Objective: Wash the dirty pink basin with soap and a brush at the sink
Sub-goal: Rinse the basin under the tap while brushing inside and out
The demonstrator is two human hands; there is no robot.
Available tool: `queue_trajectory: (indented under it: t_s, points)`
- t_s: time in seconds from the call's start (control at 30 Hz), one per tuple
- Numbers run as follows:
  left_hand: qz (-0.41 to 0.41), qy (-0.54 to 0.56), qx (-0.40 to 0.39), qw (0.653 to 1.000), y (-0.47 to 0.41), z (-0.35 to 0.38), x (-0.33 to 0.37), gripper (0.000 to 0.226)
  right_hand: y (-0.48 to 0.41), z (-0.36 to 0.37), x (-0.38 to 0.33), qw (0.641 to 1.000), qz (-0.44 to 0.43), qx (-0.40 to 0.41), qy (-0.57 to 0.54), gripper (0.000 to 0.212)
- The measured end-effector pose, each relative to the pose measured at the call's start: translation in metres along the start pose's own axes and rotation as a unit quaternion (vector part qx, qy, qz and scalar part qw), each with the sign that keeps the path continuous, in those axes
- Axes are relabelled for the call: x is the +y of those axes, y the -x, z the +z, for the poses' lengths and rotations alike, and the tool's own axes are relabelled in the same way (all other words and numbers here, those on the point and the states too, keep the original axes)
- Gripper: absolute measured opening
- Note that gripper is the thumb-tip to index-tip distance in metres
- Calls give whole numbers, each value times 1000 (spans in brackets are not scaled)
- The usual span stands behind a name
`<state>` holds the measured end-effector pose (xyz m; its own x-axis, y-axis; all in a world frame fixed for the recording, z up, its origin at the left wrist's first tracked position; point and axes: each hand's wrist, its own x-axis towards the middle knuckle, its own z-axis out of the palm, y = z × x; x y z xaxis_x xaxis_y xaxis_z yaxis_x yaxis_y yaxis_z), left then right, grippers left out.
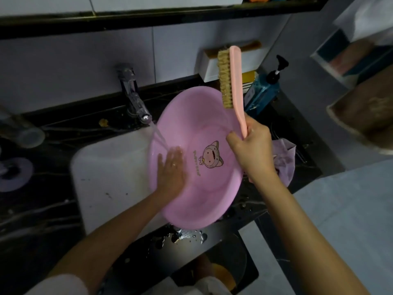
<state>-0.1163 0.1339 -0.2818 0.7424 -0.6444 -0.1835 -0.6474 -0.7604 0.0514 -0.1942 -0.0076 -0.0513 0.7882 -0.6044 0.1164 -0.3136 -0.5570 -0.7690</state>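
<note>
Rinsing under the tap, the left hand lies flat inside the basin, tilted over the sink; the right hand grips the brush aloft. I'd scrub where the water runs.

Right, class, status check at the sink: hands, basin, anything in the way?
Left hand flat inside basin, under the running tap. Right hand grips brush, bristles off the basin. Nothing in the way.

head cam | wide-angle | faces forward-down | close above sink | single view
</note>
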Motion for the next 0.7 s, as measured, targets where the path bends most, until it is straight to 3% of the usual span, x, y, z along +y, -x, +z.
queue_trajectory:
  t_s: [0.1,0.17,0.23,0.33,0.43,0.5,0.53,0.6,0.7]
  points:
    - [42,-28,45,998,-16,-13,-21,66,2,-2,0,1000,1,-4,1,42]
    - [16,-74,69,995,-35,-27,-36,69,2,-2,2,1000,-8,3,16,44]
    - [-4,-54,79,995,-39,-29,-37,68,4,-1,4,999,-15,14,31,45]
    - [-26,26,29,999,-5,-14,-12,64,7,-3,3,998,-25,1,53,47]
    - [-14,52,-104,993,33,-13,12,61,6,-9,-1,992,-59,-19,108,45]
    - [-68,117,-116,984,50,-19,13,62,4,-13,-3,990,-66,-32,123,40]
    - [-127,169,-101,972,56,-23,11,67,3,-15,-4,988,-62,-38,137,39]
    - [-251,305,-67,916,61,-28,9,83,-5,-20,-5,980,-52,-48,185,34]
    - [-317,438,-1,841,58,-25,1,89,-27,-17,-8,965,-79,-58,243,26]
